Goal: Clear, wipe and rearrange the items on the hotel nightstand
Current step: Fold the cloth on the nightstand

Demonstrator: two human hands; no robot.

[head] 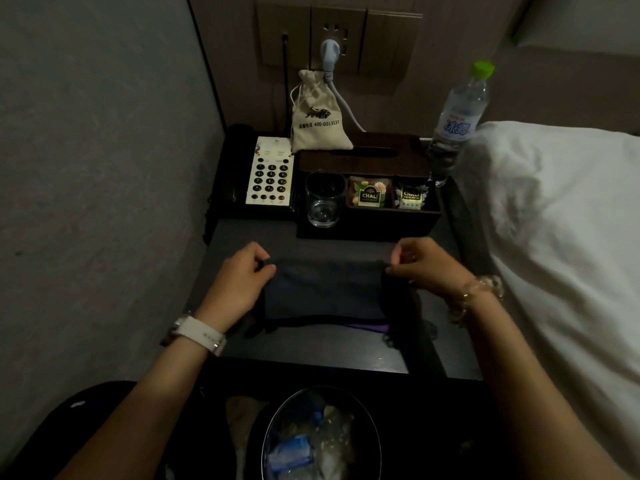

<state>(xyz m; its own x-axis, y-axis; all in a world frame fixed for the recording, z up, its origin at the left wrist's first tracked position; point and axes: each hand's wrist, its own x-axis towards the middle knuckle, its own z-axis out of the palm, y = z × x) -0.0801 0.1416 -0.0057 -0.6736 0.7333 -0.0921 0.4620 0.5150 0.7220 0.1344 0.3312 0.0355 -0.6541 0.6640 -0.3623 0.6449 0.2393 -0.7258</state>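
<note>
Both hands hold a dark blue-grey folded cloth (323, 292) above the front of the dark nightstand worktop (235, 237): the left hand (239, 277) pinches its left top corner, the right hand (420, 263) its right one (each grip clenched on fabric). Behind stand a clear glass tumbler (323, 202), a black phone (258, 173) and a green-capped plastic water bottle (457, 123).
</note>
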